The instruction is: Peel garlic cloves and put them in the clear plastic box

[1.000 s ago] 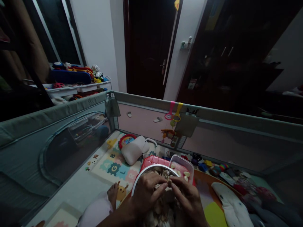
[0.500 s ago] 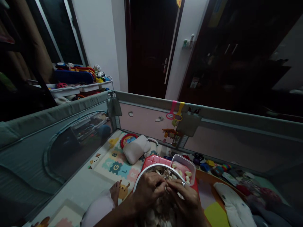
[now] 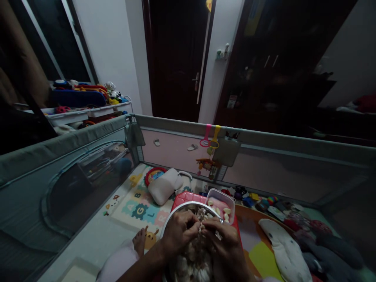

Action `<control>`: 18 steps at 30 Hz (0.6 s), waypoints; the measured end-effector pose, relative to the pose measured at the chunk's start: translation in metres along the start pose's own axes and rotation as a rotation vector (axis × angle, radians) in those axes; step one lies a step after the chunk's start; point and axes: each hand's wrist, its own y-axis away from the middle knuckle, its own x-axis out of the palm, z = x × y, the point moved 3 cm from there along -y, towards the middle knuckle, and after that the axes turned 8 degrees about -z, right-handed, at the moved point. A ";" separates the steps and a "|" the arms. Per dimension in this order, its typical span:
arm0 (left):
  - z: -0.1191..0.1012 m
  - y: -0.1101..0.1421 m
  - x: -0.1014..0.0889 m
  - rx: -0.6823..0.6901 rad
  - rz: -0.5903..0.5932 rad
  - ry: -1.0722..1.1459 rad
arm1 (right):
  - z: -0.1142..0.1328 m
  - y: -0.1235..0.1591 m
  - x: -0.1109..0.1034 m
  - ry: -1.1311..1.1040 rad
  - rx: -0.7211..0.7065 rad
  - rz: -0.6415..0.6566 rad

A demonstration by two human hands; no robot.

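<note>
Head view: the left hand (image 3: pixel 178 230) and the right hand (image 3: pixel 223 237) are bringing their fingertips together, each grip pinching a small, pale garlic piece (image 3: pixel 201 226) over a round, silver-rimmed bowl (image 3: pixel 190 203). Whitish, papery garlic (image 3: pixel 188 270) is lying inside. Just beyond, a clear, rectangular plastic container (image 3: pixel 233 206) is holding cream-coloured peeled cloves (image 3: pixel 226 211).

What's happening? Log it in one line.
left hand: pinching small garlic piece; right hand: pinching it too; below: bowl of garlic; beyond: box, pale cloves
</note>
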 end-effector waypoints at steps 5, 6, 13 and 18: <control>0.004 -0.004 -0.002 -0.071 0.012 -0.092 | -0.011 -0.004 -0.007 -0.375 0.411 -0.063; 0.005 -0.005 -0.003 -0.079 0.027 -0.101 | -0.014 -0.005 -0.008 -0.438 0.468 -0.084; 0.006 -0.009 -0.012 -0.135 0.174 0.027 | -0.022 -0.005 -0.004 -0.385 0.559 -0.027; 0.007 -0.011 -0.013 -0.140 0.209 0.229 | -0.020 -0.006 0.002 -0.354 0.576 0.039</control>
